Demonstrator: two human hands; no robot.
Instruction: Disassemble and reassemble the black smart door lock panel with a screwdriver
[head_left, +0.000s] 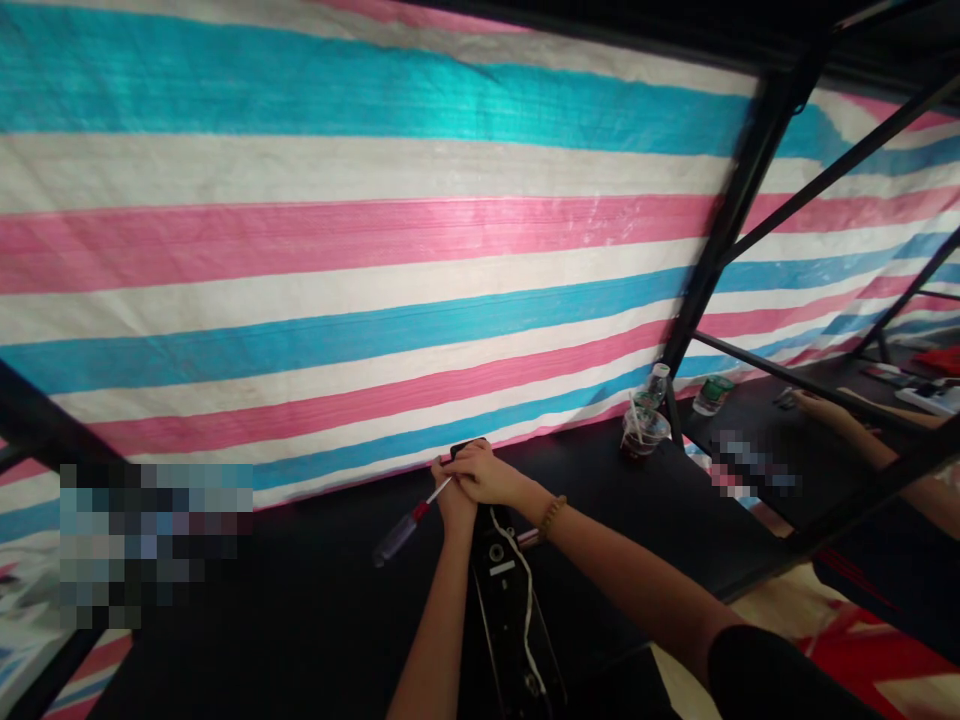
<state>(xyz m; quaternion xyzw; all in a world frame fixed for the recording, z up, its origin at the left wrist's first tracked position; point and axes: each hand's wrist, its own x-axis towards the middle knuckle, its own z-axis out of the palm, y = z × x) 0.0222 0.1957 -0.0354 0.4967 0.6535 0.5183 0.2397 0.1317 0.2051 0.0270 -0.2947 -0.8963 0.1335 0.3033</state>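
Note:
A long black device (504,590) with a white cable along its top lies before me on the black table. Both my hands meet at its far end, around a small black part (466,447). My left hand (452,503) is closed at that part, its fingers largely covered by the other hand. Over it, my right hand (484,474) has curled fingers. A screwdriver (399,538) with a clear purplish handle and red collar slants down to the left, its shaft running up to the right fingers. Its tip is hidden.
A striped sheet (360,240) hangs behind the black table (300,580). A plastic cup with a straw (643,436) and a bottle (658,385) stand near a black frame post (694,280). At the right, another person's hand (821,408) is over a second table.

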